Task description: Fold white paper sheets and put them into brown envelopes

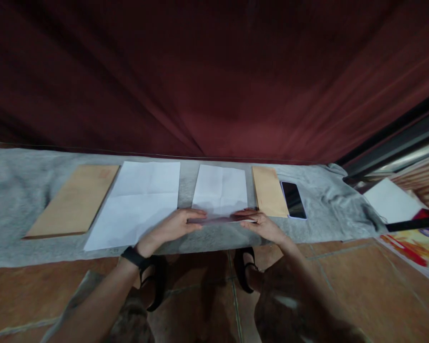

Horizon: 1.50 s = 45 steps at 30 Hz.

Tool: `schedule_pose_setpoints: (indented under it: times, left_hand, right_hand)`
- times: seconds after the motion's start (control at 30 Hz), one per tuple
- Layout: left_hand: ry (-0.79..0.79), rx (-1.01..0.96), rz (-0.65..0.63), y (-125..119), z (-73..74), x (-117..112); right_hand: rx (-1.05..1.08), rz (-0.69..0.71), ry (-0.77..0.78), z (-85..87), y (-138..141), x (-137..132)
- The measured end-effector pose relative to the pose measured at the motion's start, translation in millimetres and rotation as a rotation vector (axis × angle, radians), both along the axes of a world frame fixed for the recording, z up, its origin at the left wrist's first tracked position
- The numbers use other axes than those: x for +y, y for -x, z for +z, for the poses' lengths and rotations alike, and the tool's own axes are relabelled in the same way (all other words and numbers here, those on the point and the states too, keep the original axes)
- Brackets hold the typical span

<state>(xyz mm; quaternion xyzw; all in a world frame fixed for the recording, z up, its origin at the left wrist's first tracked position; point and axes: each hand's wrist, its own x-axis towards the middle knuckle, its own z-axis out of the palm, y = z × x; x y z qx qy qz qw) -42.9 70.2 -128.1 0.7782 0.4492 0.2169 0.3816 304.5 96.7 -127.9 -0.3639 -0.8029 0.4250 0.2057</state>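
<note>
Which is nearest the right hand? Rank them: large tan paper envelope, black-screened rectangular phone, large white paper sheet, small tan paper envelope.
From the right hand, head view:
1. Small tan envelope, just beyond it.
2. Black-screened phone, to the right.
3. Large white sheet, to the left.
4. Large tan envelope, far left.

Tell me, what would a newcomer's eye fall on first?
Dark red fabric filling most of the upper half probably strikes first. Below it, two creased white sheets lie between tan envelopes on a grey cloth. Near its front edge, the left hand and right hand hold a thin flat thing edge-on.
</note>
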Motion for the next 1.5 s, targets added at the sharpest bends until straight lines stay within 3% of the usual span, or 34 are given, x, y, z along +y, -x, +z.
schedule_pose_setpoints:
  times: [0.13,0.27,0.47,0.63,0.87,1.17,1.27,1.5]
  left_hand:
    - [0.067,-0.068,0.028,2.5,7.9,7.2]
    - [0.159,-0.050,0.194,-1.0,12.6,3.7]
    - [0.250,-0.187,0.379,-10.5,2.0,2.7]
    - [0.164,-0.154,0.532,-15.1,-4.5,6.2]
    - [0.003,0.113,0.643,-26.5,-1.2,12.0]
    - [-0.042,0.476,0.700,-40.0,0.4,34.2]
    - [-0.030,0.497,0.738,-44.3,0.9,37.5]
    - [0.029,0.394,0.824,-47.3,3.4,48.3]
  right_hand:
    - [0.008,-0.196,0.191,3.9,-0.2,-3.6]
    - [0.007,-0.339,0.291,4.2,-0.7,-4.5]
    - [0.045,-0.439,0.350,3.4,6.0,2.2]
    - [0.074,-0.516,0.252,-3.4,12.1,10.2]
    - [-0.039,-0.664,0.001,-9.9,25.9,25.0]
    - [0.046,-0.706,0.165,-12.4,31.2,41.6]
    - [-0.056,-0.752,0.067,-17.1,34.1,44.8]
    - [-0.533,-0.768,-0.184,-14.0,53.9,49.5]
